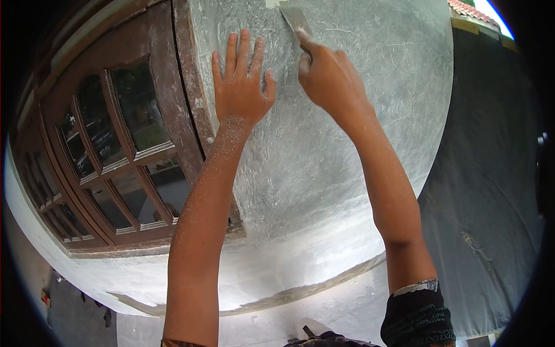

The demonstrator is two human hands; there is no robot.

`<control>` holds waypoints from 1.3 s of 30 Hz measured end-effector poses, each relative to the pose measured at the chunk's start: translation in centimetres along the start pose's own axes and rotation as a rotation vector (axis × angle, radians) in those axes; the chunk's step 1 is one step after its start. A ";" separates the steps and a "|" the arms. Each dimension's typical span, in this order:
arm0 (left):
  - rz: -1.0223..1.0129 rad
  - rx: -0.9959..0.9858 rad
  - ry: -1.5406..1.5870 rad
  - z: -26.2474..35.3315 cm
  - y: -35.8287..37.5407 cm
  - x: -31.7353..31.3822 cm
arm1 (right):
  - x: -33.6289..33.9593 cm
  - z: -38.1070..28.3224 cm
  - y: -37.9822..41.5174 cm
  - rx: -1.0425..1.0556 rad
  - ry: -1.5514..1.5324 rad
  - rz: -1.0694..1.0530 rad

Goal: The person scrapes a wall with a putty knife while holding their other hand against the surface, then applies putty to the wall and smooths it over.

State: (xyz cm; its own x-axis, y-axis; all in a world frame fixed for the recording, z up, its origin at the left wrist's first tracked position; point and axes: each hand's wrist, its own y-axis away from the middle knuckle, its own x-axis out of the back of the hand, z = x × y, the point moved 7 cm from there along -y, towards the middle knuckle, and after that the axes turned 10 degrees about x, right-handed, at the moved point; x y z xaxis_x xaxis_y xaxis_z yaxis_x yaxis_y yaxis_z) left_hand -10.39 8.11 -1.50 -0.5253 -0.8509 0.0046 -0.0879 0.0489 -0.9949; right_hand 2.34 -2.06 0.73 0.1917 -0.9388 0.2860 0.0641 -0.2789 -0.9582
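Observation:
My right hand is closed round the handle of a scraper. Its flat metal blade points up and left against the grey wall, near a pale patch at the top edge of the view. White dust marks the blade near the handle. To the left, my left hand lies flat on the wall with its fingers spread, holding nothing. Specks of pale dust cover the left wrist and forearm. Scratches and whitish streaks run over the wall around both hands.
A brown wooden window frame with several glass panes stands left of my left arm. On the right hangs a dark sheet. Red roof tiles show at the upper right. The lower wall is whiter, with a ledge below.

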 end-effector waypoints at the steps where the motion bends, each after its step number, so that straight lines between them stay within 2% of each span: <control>1: 0.004 -0.003 0.012 0.0 0.1 0.0 | 0.0 -0.1 0.6 -0.026 0.015 -0.057; 7: -0.001 0.002 0.014 0.0 0.1 0.0 | -0.5 0.5 -1.9 0.040 -0.044 0.033; 13: -0.007 0.007 0.009 0.0 0.0 0.0 | -0.9 -0.2 1.5 -0.034 -0.003 -0.114; 19: 0.002 0.002 0.012 0.0 0.1 0.0 | -0.4 -0.2 -1.5 -0.023 -0.044 -0.017; 22: -0.014 0.014 0.000 0.0 0.0 0.0 | -1.0 -0.8 1.4 -0.029 -0.006 -0.109; 26: -0.009 0.012 0.004 0.0 0.0 0.0 | -1.0 -0.3 -0.5 -0.058 -0.034 -0.105; 28: 0.007 0.002 0.050 0.0 0.1 0.1 | -0.6 -0.6 -1.8 0.003 -0.044 -0.007; 35: -0.006 0.009 0.023 0.0 -0.1 0.0 | -0.8 -1.0 -0.4 -0.058 -0.028 -0.067; 38: -0.007 0.003 0.027 -0.1 0.1 0.0 | -0.3 -1.4 -1.7 0.002 -0.042 0.029; 39: 0.008 -0.004 0.007 -0.1 0.1 0.1 | -0.4 -1.6 -1.1 -0.038 -0.041 -0.031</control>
State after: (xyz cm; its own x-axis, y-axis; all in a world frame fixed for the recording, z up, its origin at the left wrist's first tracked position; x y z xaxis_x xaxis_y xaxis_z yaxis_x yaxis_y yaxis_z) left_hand -10.49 8.10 -1.56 -0.5316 -0.8470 -0.0022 -0.0874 0.0575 -0.9945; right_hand 0.66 -1.68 1.61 0.2303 -0.9208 0.3148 0.0340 -0.3157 -0.9482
